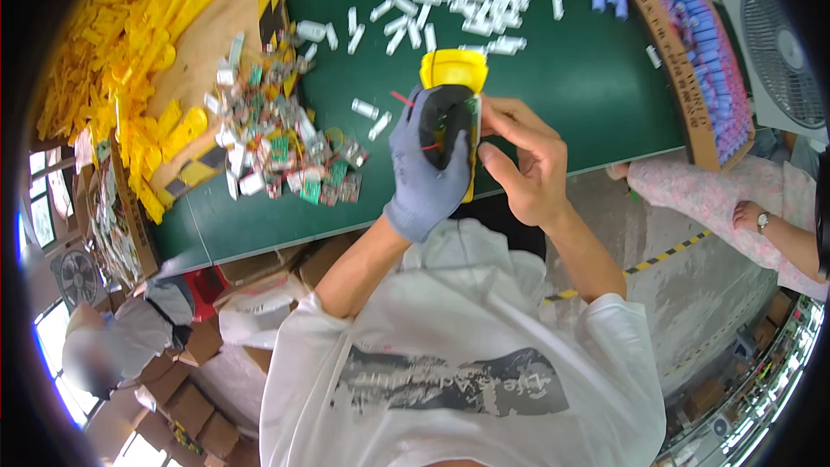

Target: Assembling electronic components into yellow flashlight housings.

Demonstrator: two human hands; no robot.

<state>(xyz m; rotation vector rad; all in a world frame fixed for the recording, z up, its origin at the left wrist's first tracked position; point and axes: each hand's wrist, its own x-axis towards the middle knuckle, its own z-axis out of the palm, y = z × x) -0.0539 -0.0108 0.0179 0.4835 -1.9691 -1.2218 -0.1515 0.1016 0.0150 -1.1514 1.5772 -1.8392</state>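
My left hand, in a grey glove with a black palm, is closed round a yellow plastic housing above the near edge of the green table. The housing's flared end points away from me, and red wires show beside and between the gloved fingers. Bare, my right hand has its bent fingers and thumb at the housing's right edge. A thin pale strip with some green shows along that edge; the fingertips partly hide what they touch. Left of my hands lies a heap of small circuit boards with wires.
White rectangular parts lie scattered across the far green table. Yellow plastic pieces pile up at left. At right stand a cardboard box of blue cylindrical cells and a fan. A person in pink patterned clothing sits nearby.
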